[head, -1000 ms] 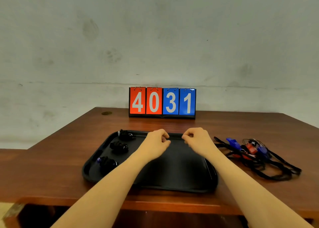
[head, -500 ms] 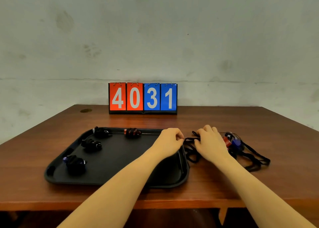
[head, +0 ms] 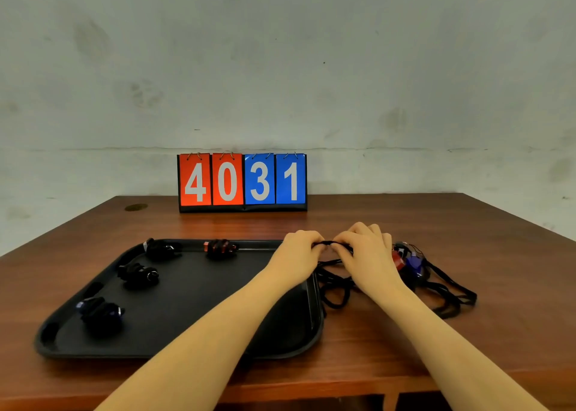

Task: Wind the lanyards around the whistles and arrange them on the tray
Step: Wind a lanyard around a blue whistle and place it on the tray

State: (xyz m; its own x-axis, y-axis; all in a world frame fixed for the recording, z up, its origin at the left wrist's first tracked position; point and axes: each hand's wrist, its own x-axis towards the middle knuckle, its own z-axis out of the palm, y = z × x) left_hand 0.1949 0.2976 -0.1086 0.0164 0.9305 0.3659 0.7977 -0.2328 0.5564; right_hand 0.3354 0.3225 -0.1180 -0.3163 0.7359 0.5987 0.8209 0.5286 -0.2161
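Observation:
A black tray (head: 193,326) lies on the wooden table, left of centre. Several wound whistles sit on it: a black one (head: 162,249) and a red one (head: 219,248) along the far rim, another black one (head: 138,275) at the left, a blue one (head: 101,312) nearer me. My left hand (head: 296,256) and my right hand (head: 367,255) meet just past the tray's far right corner, and both pinch a black lanyard (head: 327,244) lifted off the table. To the right lies a tangle of black lanyards (head: 448,298) with a red whistle (head: 397,261) and a blue whistle (head: 416,262).
A flip scoreboard (head: 242,181) reading 4031 stands at the back of the table against the wall. The table's front edge (head: 311,389) runs just below my forearms, and bare wood lies between the tray and the scoreboard.
One second ago both hands were over the tray's far rim; they left a red wound whistle there, moved right to the tangle, and now pinch a lanyard and lift it.

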